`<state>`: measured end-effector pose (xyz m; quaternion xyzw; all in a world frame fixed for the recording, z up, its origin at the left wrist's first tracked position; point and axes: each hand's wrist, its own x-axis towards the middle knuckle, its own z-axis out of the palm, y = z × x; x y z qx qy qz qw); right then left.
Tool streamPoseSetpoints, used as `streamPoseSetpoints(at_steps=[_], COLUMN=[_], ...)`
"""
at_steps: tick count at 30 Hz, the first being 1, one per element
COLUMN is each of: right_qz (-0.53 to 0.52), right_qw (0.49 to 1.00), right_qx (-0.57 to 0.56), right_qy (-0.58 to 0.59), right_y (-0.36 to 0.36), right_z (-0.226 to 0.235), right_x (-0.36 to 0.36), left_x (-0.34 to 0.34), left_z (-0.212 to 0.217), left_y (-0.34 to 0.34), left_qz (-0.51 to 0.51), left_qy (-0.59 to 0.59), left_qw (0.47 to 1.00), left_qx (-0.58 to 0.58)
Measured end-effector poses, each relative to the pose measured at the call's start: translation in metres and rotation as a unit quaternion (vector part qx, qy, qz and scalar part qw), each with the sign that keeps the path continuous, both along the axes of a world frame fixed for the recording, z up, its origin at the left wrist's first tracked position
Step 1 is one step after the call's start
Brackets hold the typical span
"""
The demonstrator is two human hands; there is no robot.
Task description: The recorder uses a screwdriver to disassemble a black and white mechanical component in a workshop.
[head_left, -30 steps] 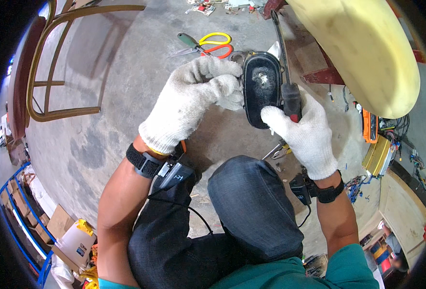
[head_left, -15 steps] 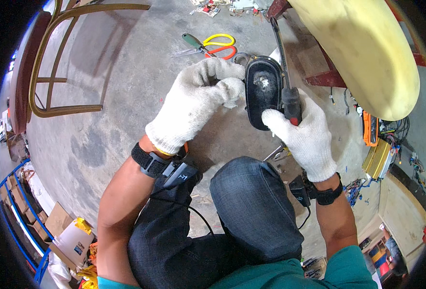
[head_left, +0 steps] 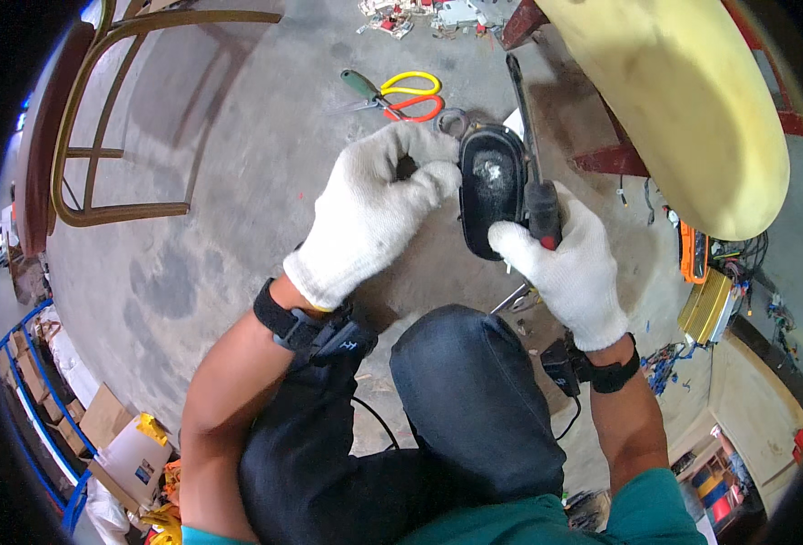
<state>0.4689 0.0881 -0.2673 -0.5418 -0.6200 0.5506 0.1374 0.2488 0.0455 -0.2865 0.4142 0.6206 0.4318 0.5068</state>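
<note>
Gloves, white and knitted, cover both hands in the head view, and between them, just above the middle of the frame, sits a black oval housing (head_left: 490,189) with a dull grey patch on its face. The left hand (head_left: 372,213) curls around the housing's left edge, fingers wrapped over the rim, seemingly to brace it and keep the face turned up toward the person. The right hand (head_left: 566,268) is clenched around the black handle of a screwdriver (head_left: 530,145) and also presses against the lower right side of the housing; the shaft runs up along the housing's right edge toward the top of the frame, so the tool stays ready while the same hand helps steady the part. Whether the tip touches anything I cannot tell.

The person's knee (head_left: 460,381), in dark trousers, rises straight below the hands, and the part is held out over it rather than resting on the concrete floor (head_left: 238,182). Each wrist carries a black strap with a small device.

Above the left hand, on the floor, lie scissors (head_left: 392,95) with yellow and red loops, near at hand. A bent-wood chair frame (head_left: 93,118) stands at the upper left. A large cream-yellow curved body (head_left: 683,100) fills the upper right, with orange and yellow gear and loose wires at the right edge.
</note>
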Motion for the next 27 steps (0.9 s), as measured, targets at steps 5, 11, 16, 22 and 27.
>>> streamPoseSetpoints(at_steps=[5,11,16,22,27], right_qz=[0.004,0.011,-0.015,0.013,0.013], right_qw=[1.000,0.999,0.991,0.985,0.979], right_qx=[-0.010,-0.034,-0.101,-0.134,-0.165], right_qy=[-0.010,0.025,0.090,0.108,0.119], right_y=[0.000,0.001,0.002,0.009,0.009], right_z=[-0.005,-0.005,-0.010,-0.011,-0.003], right_x=[0.006,0.006,0.006,0.010,0.007], left_x=[0.011,0.008,0.005,-0.004,-0.002], left_z=[0.000,0.000,-0.010,-0.019,-0.021], left_y=[-0.003,-0.003,-0.003,-0.007,-0.009], left_qz=[0.008,0.014,0.014,0.002,0.010], left_qy=[0.034,-0.034,-0.157,-0.300,-0.349], left_qw=[0.999,0.999,0.987,0.953,0.937], left_qx=[-0.012,-0.023,-0.029,-0.045,-0.019])
